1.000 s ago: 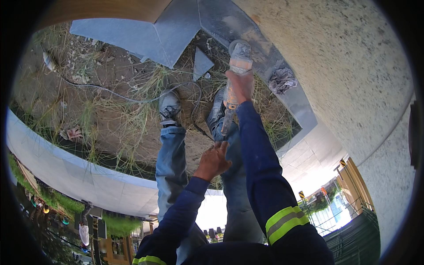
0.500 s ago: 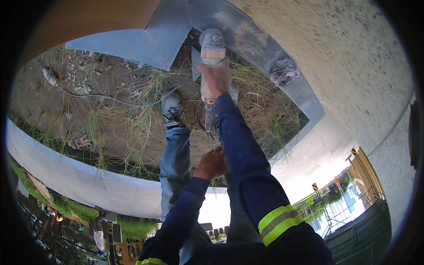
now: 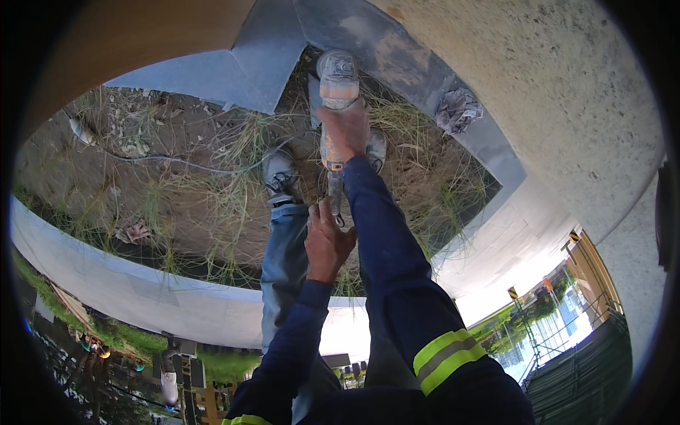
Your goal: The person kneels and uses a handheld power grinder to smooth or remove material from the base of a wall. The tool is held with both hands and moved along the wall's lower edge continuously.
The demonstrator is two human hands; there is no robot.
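Head view, right hand [image 3: 345,131]: grip closed around the body of the dusty angle grinder.
Angle grinder [image 3: 338,88]: orange and grey, above the soil [image 3: 205,244], its disc end pointing away from the person, near the grey slabs [image 3: 265,67].
Left hand [image 3: 328,237]: fingertips at the tool's rear end; cannot tell whether its grip is closed on it.
Cord [image 3: 185,163]: across the soil, toward the left shoe [image 3: 280,172].
Crumpled bundle [image 3: 459,110]: on the slab edge, right of the tool.

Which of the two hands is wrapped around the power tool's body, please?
The right hand, closed over the power tool; the left hand is by its tail end, where contact is unclear.
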